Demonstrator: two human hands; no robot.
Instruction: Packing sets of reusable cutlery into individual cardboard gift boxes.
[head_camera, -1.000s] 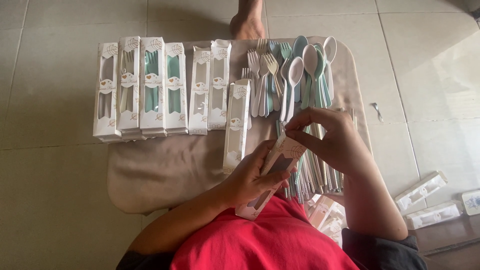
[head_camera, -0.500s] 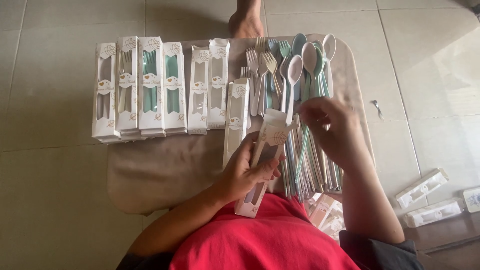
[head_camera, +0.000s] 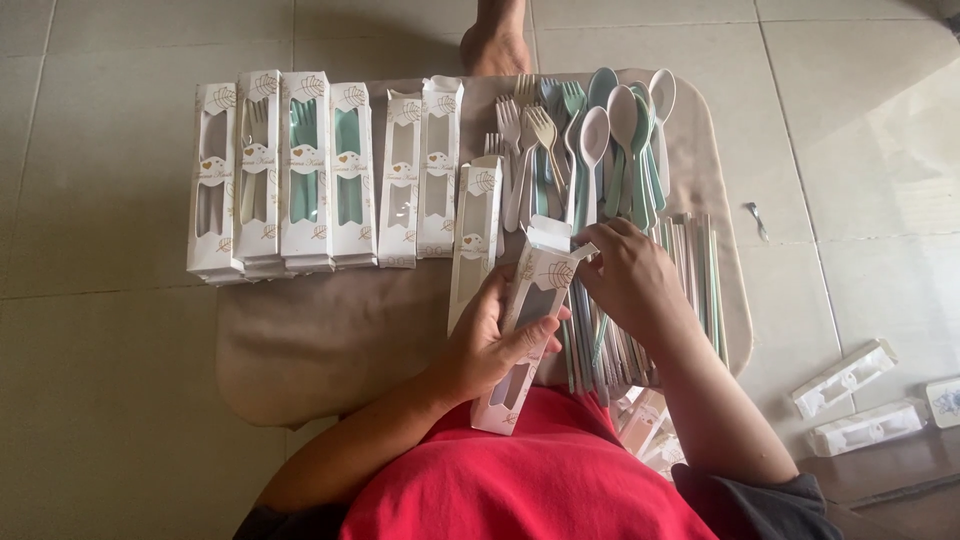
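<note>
Thin white card box, long with a clear window, sits wrapped in the left hand over the lap at the table edge; likely light and easily crushed, so hold the long edges, not the window. Right hand fingertips pinch the open top flap, beside loose plastic chopsticks.

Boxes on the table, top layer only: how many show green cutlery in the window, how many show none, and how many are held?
Boxes with green inside: 2
Boxes without green: 5
Held box in the left hand: 1
Total: 8
</note>
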